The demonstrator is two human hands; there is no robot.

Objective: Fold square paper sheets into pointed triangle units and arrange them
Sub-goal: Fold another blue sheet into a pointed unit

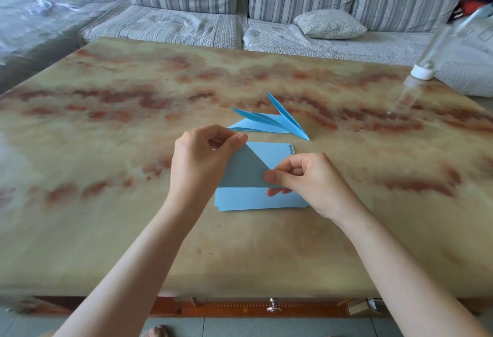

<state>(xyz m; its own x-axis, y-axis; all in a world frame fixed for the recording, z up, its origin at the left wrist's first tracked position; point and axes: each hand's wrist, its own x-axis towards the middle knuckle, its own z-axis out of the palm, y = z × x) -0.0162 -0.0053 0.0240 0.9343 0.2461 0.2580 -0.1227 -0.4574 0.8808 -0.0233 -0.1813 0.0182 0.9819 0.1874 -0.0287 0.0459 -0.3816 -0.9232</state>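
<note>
head view: one camera, looking down over both forearms
left hand (pixel 200 158): fingers curled, thumb and forefinger pinching the top corner of the sheet
right hand (pixel 312 184): fingers curled, thumb and forefinger pinching the sheet's right corner
sheet (pixel 241 172): blue, folded to a triangle, shaded face toward the camera, long edge running from the top corner down to the right corner; held between both hands over the stack; can't tell if its lower edge touches the stack
stack (pixel 253 199): flat blue squares at table centre, edges slightly offset, directly under the sheet and hands
units (pixel 266 123): finished blue pointed pieces, fanned out, just beyond the stack; narrow tips meet at the right, one spike points away up-left, the rest spread left; exact count unclear
table (pixel 106 128): glossy marbled beige-and-red top
knob (pixel 273 307): metal, on the near wooden front edge
bottle (pixel 424 70): clear, white cap, far right edge, blurred
sofa (pixel 186 3): grey striped, behind the table
cushion (pixel 329 24): pale, on the sofa seat
</note>
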